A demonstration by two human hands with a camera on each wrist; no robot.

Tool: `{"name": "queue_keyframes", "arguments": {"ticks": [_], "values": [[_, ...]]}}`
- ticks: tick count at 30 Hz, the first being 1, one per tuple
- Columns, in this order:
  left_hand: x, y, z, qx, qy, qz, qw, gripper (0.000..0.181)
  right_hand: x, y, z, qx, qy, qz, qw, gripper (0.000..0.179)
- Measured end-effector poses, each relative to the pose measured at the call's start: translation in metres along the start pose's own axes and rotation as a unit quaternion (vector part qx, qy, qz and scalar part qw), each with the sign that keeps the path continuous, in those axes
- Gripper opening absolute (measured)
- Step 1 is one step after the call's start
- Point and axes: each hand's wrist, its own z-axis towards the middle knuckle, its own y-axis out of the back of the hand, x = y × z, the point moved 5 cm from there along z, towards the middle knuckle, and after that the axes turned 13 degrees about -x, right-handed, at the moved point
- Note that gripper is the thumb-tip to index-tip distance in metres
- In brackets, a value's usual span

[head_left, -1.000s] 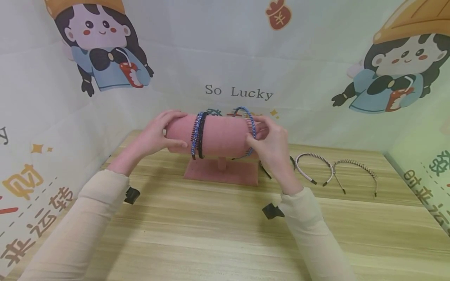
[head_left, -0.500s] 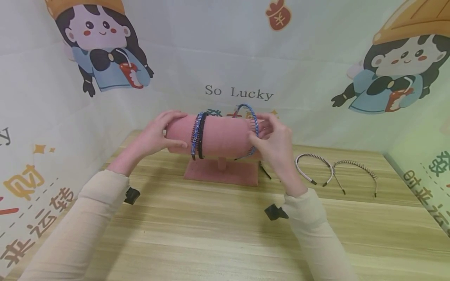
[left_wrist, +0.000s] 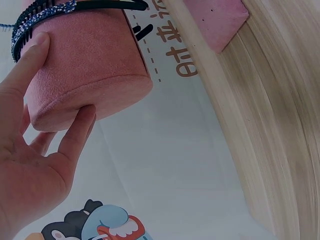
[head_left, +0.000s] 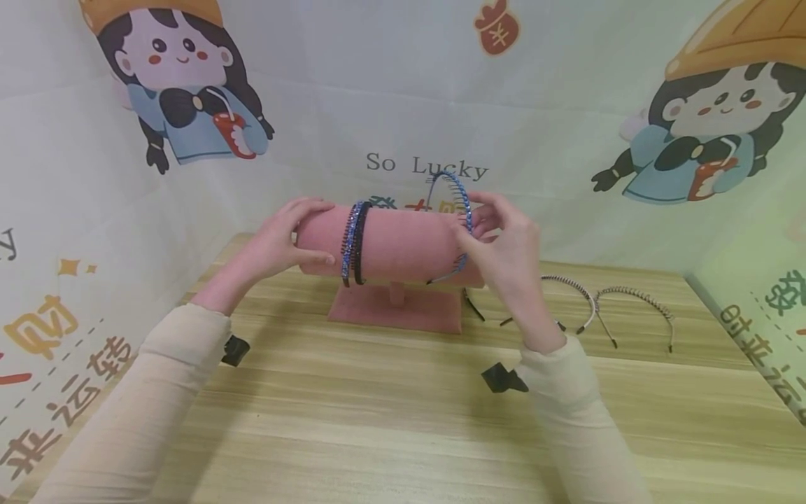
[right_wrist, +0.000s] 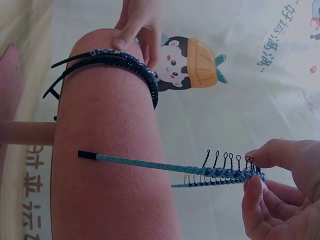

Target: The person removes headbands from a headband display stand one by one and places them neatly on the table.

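A pink plush display roll (head_left: 403,245) lies sideways on its stand. My left hand (head_left: 273,241) grips its left end, thumb on the front and fingers around the end face. Around the roll, near that hand, sit a glittery blue headband (head_left: 348,245) and a black headband (head_left: 361,245), side by side. My right hand (head_left: 504,241) pinches a braided blue headband (right_wrist: 215,172) with wire teeth, between thumb and fingers. This band arches above the roll's right part, its two arms straddling the roll. In the right wrist view, one black-tipped arm (right_wrist: 130,161) overlaps the pink surface.
The stand's pink base (head_left: 403,315) rests on a wood-grain table (head_left: 352,420). To the right lie a white headband (head_left: 569,280) and a thin brownish one (head_left: 639,290); a dark band's end (head_left: 474,306) shows behind my right arm. Printed cloth walls (head_left: 302,91) surround the table.
My right hand has moved right and slightly up with the braided blue headband, which now arches higher above the roll. My left hand has stayed on the roll's left end.
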Motion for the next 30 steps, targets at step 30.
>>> {"name": "queue_keyframes", "arguments": {"ticks": [30], "values": [[-0.001,0.002,-0.002,0.005,0.016,0.006,0.9998,0.084,0.011,0.022,0.009,-0.012,0.069,-0.056,0.9960,0.036]]}}
